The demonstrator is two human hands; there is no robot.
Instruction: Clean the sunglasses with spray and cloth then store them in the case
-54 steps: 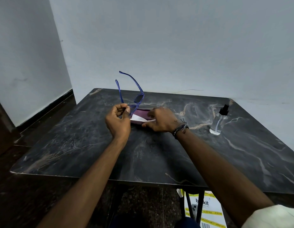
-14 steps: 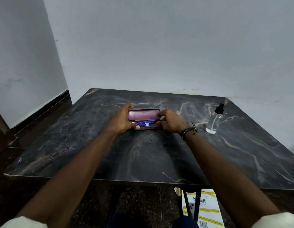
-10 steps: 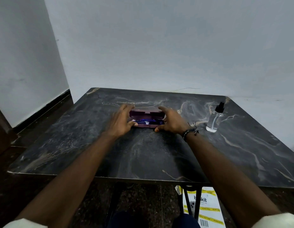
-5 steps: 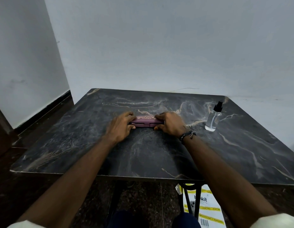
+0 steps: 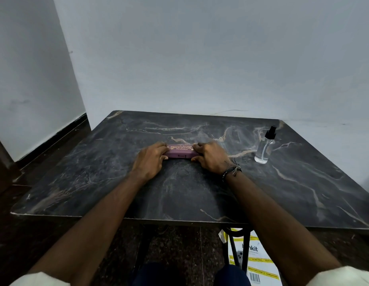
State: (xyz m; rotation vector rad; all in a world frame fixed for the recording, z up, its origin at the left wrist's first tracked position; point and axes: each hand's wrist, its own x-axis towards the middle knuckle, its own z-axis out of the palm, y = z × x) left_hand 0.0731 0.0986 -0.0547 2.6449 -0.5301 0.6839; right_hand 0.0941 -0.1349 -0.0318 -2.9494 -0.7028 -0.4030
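From the head camera, the closed maroon case (image 5: pixel 180 152) lies flat on the dark marbled desk (image 5: pixel 179 193), near its middle and lengthwise from left to right. Gold lettering on its lid reads "PRINCE OPTICALS". The sunglasses and the cloth cannot be seen.

The left hand (image 5: pixel 151 161) covers the case's left end, fingers curled over the top edge and thumb at the near side, so its grip is closed around that end. The right hand (image 5: pixel 209 158) does the same at the right end, fingers over the top and thumb against the front wall; its grip holds the case as well. A dark cord bracelet (image 5: pixel 231 172) sits on the right wrist.

The clear spray bottle (image 5: pixel 264 148) with a black nozzle stands upright on the desk, to the right of the case and apart from the right hand.

Under the desk's near edge, on the floor to the right, lies a white packet (image 5: pixel 256 263) with yellow stripes and a barcode, partly behind a black desk leg (image 5: pixel 233 246).
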